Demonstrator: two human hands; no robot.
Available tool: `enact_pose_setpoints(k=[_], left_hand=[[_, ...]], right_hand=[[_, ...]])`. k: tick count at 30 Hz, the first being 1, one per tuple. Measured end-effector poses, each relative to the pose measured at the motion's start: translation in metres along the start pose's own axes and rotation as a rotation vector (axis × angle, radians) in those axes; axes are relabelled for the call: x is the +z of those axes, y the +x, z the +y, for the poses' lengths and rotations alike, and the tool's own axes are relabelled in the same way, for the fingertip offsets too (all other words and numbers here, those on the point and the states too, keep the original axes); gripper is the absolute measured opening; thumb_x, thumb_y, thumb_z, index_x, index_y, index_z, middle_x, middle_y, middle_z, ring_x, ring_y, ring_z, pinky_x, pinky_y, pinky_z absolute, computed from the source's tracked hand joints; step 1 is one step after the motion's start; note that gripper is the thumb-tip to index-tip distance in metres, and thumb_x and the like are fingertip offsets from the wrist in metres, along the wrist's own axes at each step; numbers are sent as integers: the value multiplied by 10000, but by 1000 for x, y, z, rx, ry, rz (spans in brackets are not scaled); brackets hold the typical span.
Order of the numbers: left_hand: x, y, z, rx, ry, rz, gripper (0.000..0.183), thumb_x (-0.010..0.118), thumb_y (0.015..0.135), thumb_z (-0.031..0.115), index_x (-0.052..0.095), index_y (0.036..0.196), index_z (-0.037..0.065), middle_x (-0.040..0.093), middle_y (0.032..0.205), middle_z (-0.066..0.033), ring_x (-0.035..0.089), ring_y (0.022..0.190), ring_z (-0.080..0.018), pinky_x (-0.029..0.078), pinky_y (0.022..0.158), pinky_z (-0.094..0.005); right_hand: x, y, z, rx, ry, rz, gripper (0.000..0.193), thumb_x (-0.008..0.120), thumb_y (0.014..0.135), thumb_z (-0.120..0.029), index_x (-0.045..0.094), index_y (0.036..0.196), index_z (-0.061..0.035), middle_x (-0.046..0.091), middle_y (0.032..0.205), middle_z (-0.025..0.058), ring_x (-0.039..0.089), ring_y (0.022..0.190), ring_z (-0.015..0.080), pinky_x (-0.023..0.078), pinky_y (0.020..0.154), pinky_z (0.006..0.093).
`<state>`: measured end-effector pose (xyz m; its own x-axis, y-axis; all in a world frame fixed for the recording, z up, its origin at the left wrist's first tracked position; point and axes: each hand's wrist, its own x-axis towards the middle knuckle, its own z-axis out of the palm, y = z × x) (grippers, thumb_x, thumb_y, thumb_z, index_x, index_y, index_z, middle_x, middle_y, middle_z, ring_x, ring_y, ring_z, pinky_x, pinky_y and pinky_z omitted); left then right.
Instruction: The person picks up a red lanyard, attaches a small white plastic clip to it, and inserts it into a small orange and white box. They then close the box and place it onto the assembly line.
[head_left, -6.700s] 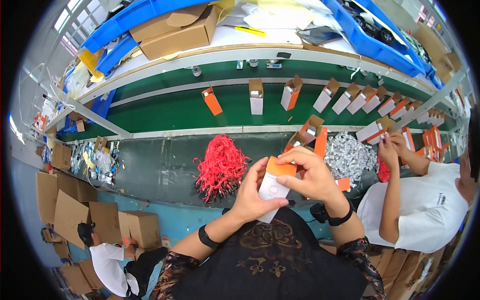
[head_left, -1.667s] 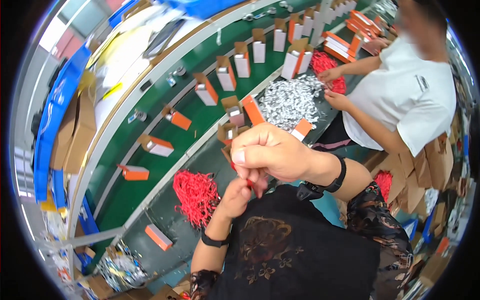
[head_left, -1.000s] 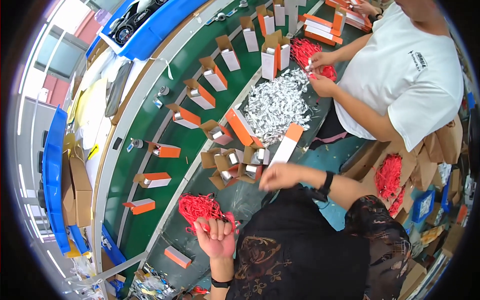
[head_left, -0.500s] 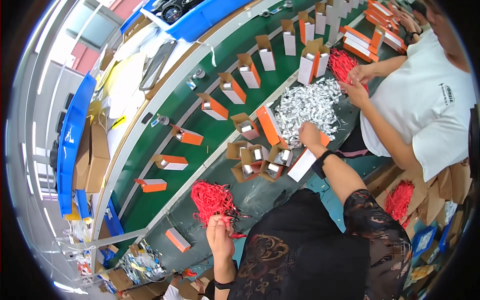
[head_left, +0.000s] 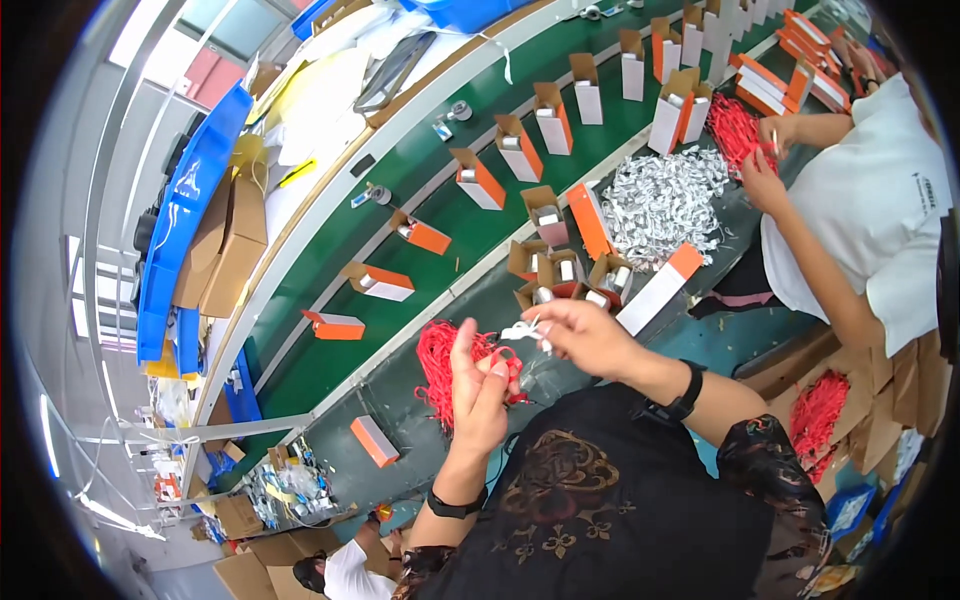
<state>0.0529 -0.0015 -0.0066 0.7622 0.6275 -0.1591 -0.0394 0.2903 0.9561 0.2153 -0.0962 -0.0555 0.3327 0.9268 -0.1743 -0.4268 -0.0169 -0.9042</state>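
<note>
Right hand (head_left: 585,335) pinched shut on small white packet (head_left: 522,330) (crinkled, shiny, pale). Left hand (head_left: 478,390) half-curled around a thin red tie (head_left: 507,372), at 7 o'clock from packet. Red tie pile (head_left: 440,365) just at 9 o'clock; open orange-white boxes (head_left: 560,275) at 1 o'clock.

This is a factory packing line. A long green conveyor belt (head_left: 470,215) runs diagonally through the frame's middle, carrying open orange-and-white cardboard cartons (head_left: 480,178). Flat brown cardboard boxes (head_left: 222,240) and blue plastic bins (head_left: 185,215) sit upper left.
</note>
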Motion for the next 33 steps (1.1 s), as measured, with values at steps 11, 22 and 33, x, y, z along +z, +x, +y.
enact_pose_setpoints(k=[11,22,33], left_hand=[[-27,-8,-22,97,98,149,710,406,1003,29,-44,1549,-28,620,1024,-76,578,922,-121,475,824,-252],[-54,-47,-41,67,195,-93,585,465,1054,225,200,1531,12,500,777,1,474,719,-85,407,657,-249],[-51,-50,-22,-91,-239,5,177,581,1015,280,535,960,117,589,776,37,460,607,-29,349,532,-191]], right_hand=[[60,-6,-12,-212,-362,-106,250,636,957,-88,621,1182,22,651,977,19,591,839,87,521,744,254],[56,7,9,164,325,-258,95,643,950,-97,658,967,-5,646,824,70,595,705,144,498,619,284],[83,17,-15,-809,-1123,-92,50,741,810,-52,709,839,-26,654,776,114,629,640,255,504,600,339]])
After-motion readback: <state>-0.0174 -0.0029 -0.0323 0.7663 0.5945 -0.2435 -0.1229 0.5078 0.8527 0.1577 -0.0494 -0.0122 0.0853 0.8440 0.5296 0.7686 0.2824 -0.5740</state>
